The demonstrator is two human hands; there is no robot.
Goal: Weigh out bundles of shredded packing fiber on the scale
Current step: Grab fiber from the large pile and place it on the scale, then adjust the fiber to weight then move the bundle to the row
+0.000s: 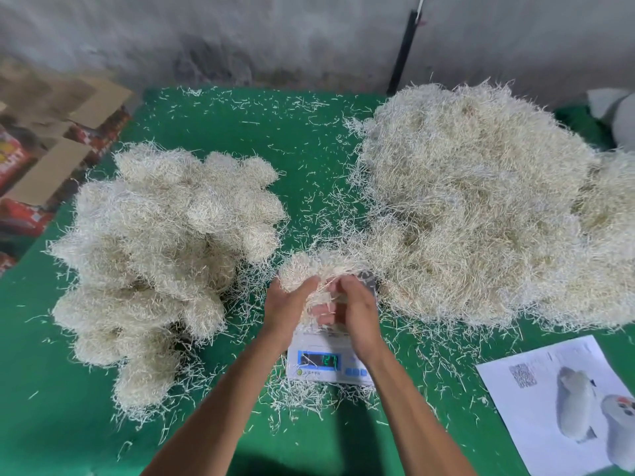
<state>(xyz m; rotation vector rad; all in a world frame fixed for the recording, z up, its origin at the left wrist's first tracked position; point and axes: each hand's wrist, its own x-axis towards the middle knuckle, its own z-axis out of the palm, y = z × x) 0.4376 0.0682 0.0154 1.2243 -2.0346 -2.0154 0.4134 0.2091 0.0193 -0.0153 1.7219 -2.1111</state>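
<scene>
Green felt-covered table (309, 139), strewn all over with stray pale fibre strands. Toward the far right corner, a huge loose heap of cream shredded packing fibre (481, 207), spilling to the right edge. Along the left edge, a stack of rounded, already formed cream fibre bundles (154, 242). At the near right corner, a white printed paper sheet (567, 407) with a code square and pictures. Beyond the far left corner, open brown cardboard boxes (51, 146). Near the middle of the near edge, a small white digital scale (326, 364), display lit, digits hard to read. Just above its platform, a small cream fibre tuft (319, 280), gripped by left hand (287, 304) and right hand (355, 314), fingers of both curled into the strands.
</scene>
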